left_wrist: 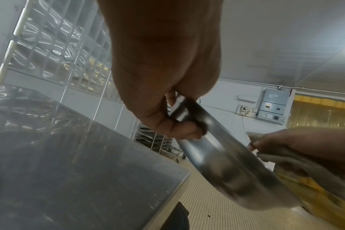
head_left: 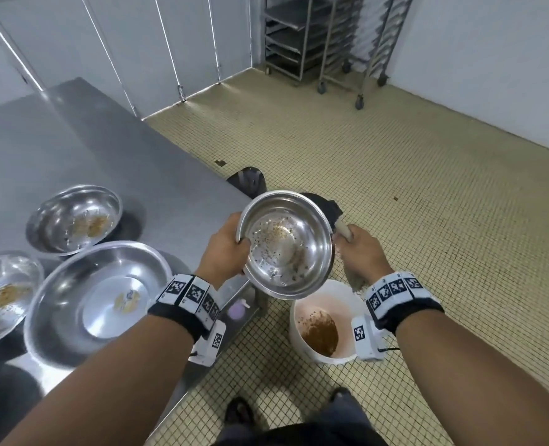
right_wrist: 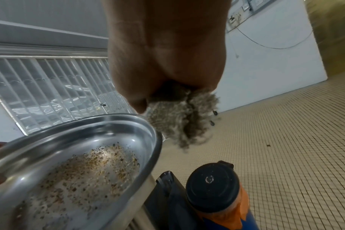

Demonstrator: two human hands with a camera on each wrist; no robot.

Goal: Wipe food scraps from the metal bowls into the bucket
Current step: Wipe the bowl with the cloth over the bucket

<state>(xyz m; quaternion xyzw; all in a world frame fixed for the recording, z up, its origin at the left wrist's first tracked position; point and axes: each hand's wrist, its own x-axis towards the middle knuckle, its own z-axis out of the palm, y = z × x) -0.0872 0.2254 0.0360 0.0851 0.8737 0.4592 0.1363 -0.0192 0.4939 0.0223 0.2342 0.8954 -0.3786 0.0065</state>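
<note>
A metal bowl (head_left: 287,244) speckled with brown crumbs hangs tilted above the white bucket (head_left: 323,320), which stands on the floor with brown scraps inside. My left hand (head_left: 226,249) grips the bowl's left rim, thumb inside; the left wrist view shows that hand (left_wrist: 167,112) pinching the rim of the bowl (left_wrist: 226,163). My right hand (head_left: 360,249) holds a grey fuzzy cloth (head_left: 353,278) just right of the bowl, apart from its inside. In the right wrist view the cloth (right_wrist: 179,124) hangs from the hand (right_wrist: 167,74) beside the bowl (right_wrist: 79,168).
Three more metal bowls with scraps (head_left: 73,218) (head_left: 97,300) (head_left: 4,296) sit on the steel table (head_left: 73,149) at left. A dark container with a black lid (right_wrist: 213,183) stands by the table's corner. Wheeled racks (head_left: 324,33) stand at the far wall on tiled floor.
</note>
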